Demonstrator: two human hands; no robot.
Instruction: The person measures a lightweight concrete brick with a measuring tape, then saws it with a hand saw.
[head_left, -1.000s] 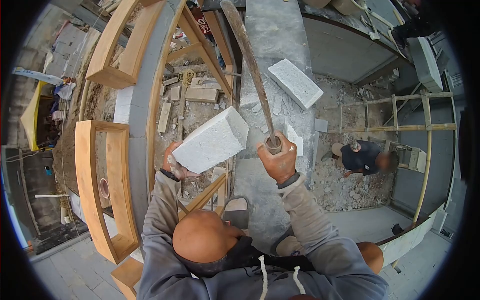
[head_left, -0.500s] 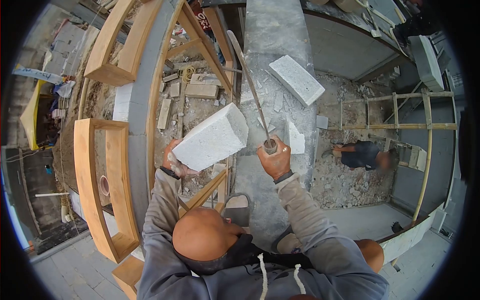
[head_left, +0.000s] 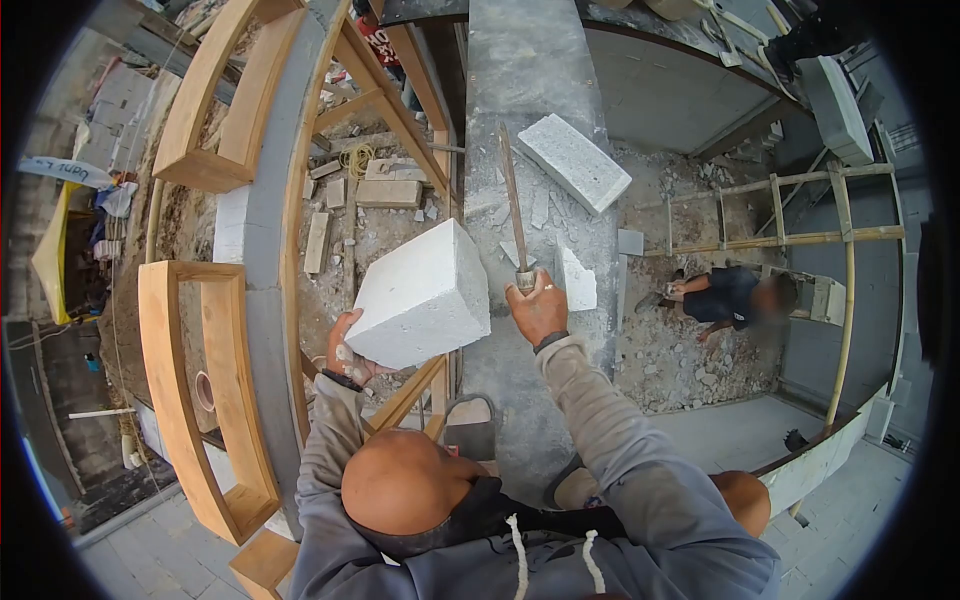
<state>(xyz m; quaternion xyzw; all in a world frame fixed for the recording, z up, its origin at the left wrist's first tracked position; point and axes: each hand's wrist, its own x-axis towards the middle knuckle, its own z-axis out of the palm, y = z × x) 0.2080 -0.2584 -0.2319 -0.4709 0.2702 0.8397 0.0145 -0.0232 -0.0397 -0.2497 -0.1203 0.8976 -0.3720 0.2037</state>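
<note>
My left hand (head_left: 350, 345) grips the lower left end of a white lightweight concrete block (head_left: 420, 300), holding it up over the left edge of a grey plank (head_left: 540, 400). Its fingers are partly hidden by the block. In my right hand (head_left: 540, 308) is a machete (head_left: 513, 195) with a long, narrow, rusty-looking blade and a round handle, pointing away from me. The blade is apart from the block, to its right. Beyond it a second white block (head_left: 575, 163) lies on the plank among chips, and a broken block piece (head_left: 575, 278) lies beside my right hand.
Wooden frames (head_left: 262, 400) stand along the left. A bamboo ladder (head_left: 760, 240) is at the right, above rubble-strewn ground (head_left: 690, 370). A person in dark clothes (head_left: 720, 297) is down there. Another person's leg (head_left: 800, 55) shows at the upper right.
The block has tilted in my left hand, showing more of its right end face. The machete has swung more upright, with its tip nearer me. The view has shifted slightly.
</note>
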